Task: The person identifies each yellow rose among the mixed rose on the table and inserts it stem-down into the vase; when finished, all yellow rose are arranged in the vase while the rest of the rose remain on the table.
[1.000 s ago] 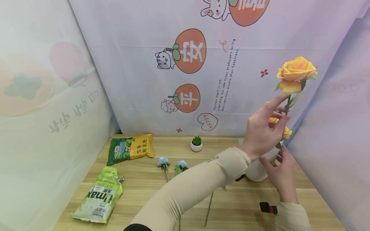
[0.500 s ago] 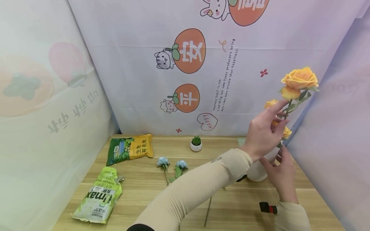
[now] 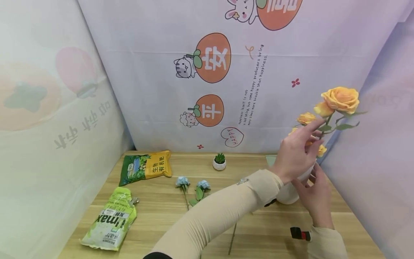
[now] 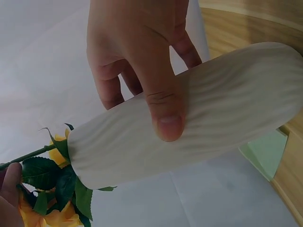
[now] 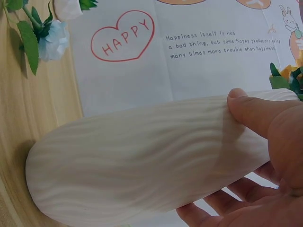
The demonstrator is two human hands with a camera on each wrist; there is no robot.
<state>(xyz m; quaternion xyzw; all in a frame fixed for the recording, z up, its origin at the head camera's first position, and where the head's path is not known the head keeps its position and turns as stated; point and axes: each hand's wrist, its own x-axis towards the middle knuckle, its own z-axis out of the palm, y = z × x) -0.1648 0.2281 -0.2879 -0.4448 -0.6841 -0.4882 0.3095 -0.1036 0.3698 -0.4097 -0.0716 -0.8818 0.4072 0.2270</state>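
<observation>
A yellow rose point(image 3: 341, 99) with smaller buds stands on a green stem at the right. My left hand point(image 3: 315, 131) pinches that stem just below the bloom, with the sleeved arm reaching across the table. Below it, my right hand point(image 3: 313, 190) grips a white ribbed vase point(image 3: 286, 194) that stands on the wooden table point(image 3: 161, 212). The left wrist view shows the vase point(image 4: 227, 123) with the right hand's thumb point(image 4: 163, 109) pressed on it and yellow blooms and leaves point(image 4: 57, 189) at its mouth. In the right wrist view the thumb point(image 5: 255, 113) lies across the vase point(image 5: 132, 161).
Two blue flowers point(image 3: 182, 181) point(image 3: 203, 185) lie mid-table, and a bare stem point(image 3: 233, 233) lies under the arm. A small potted succulent point(image 3: 220, 161) stands at the back. A yellow-green bag point(image 3: 145, 166) and a green pouch point(image 3: 111, 219) lie at the left. Printed cloth walls enclose the table.
The rose has come down and tilted to the right, and my left hand has sunk with it towards the vase. The right hand has stayed on the vase.
</observation>
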